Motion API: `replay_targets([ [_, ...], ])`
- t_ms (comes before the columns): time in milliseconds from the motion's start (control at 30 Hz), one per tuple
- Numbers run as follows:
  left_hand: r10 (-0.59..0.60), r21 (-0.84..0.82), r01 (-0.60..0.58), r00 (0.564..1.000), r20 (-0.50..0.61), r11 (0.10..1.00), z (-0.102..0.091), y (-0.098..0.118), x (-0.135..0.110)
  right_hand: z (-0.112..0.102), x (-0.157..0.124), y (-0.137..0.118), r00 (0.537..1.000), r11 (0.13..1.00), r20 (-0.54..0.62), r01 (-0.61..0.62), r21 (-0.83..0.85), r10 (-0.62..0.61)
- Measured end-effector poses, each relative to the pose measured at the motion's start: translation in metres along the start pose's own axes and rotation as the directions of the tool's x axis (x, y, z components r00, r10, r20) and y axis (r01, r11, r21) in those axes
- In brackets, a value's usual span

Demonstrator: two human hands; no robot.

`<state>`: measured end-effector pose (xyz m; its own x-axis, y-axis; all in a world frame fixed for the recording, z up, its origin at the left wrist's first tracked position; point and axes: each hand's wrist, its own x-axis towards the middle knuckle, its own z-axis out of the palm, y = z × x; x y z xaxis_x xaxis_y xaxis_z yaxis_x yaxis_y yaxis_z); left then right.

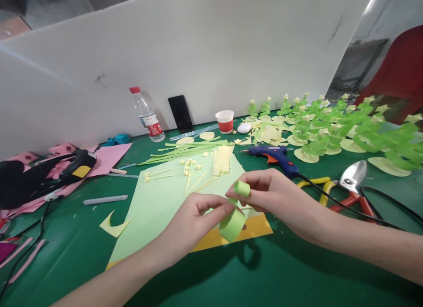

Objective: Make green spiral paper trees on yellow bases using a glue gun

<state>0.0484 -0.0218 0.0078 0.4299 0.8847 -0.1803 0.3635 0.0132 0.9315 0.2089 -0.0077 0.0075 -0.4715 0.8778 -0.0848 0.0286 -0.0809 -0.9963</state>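
Note:
Both my hands meet over the front of the table and pinch one curled green paper strip [235,219]. My left hand [194,221] grips the larger lower loop with thumb and fingers closed. My right hand [269,194] pinches the smaller upper curl between thumb and forefinger. Under the hands lies a light green paper sheet [158,205] on top of a yellow sheet [254,227]. Thin yellow sticks with small stars [190,170] rest on the green sheet.
A blue glue gun [276,156] and red-handled scissors [353,183] lie to the right. Several green paper trees [330,126] fill the back right. A water bottle [147,115], phone [180,113], red cup [225,121] and white partition [211,51] stand behind. Pink paper [109,159] lies left.

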Motion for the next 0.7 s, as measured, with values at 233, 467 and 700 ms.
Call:
replay_targets([
  [233,-0.056,-0.037,0.06,0.995,0.082,0.998,0.0,-0.001,-0.001,-0.021,0.005,-0.018,0.966,0.959,-0.191,0.121,-0.258,-0.173],
  [467,-0.053,-0.096,0.063,0.993,0.102,0.993,-0.004,0.001,-0.001,-0.036,0.006,-0.025,0.899,0.677,-0.071,0.271,-0.685,-0.432],
  [700,-0.049,-0.018,0.052,0.991,0.126,0.998,-0.004,0.001,-0.001,-0.04,0.007,-0.019,0.798,0.292,0.041,0.267,-0.918,-0.601],
])
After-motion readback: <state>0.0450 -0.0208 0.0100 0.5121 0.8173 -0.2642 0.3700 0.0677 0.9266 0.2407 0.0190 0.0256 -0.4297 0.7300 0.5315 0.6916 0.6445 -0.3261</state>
